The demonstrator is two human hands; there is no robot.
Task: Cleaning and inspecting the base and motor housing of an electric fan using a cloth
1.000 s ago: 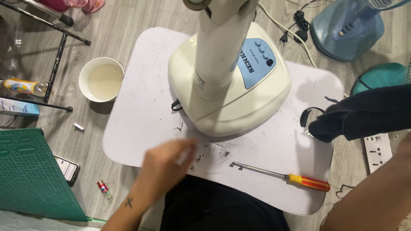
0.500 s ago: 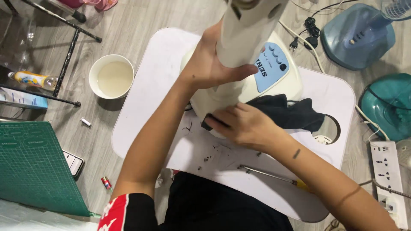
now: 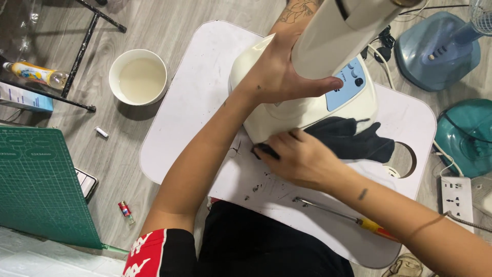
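The fingers point(image 3: 287, 146) of the right hand point(image 3: 302, 159) are curled down and nearly closed on a dark cloth point(image 3: 353, 138), pressing its near end against the lower edge of the fan base point(image 3: 302, 110); whether they pinch the cloth or only push it I cannot tell. The cloth looks soft and limp, so it will bunch and drag rather than slide as one piece, and is best taken by a gathered fold. The left hand point(image 3: 279, 72) lies spread over the top of the base, thumb stretched toward the blue control panel point(image 3: 348, 84) and fingers wrapped around the foot of the cream column point(image 3: 338, 31). The base sits on the white board point(image 3: 200, 102) in front of the person; it looks like smooth, stiff plastic, probably weighty and top-heavy, so the foot of the column seems the surest place to hold it. Nearer the body a screwdriver point(image 3: 348, 218) lies on the board among dark crumbs. Farther left on the floor stand a white bowl point(image 3: 138, 77) and a green cutting mat point(image 3: 41, 184); to the right are two more fan bases point(image 3: 435, 46) and a power strip point(image 3: 456, 197).
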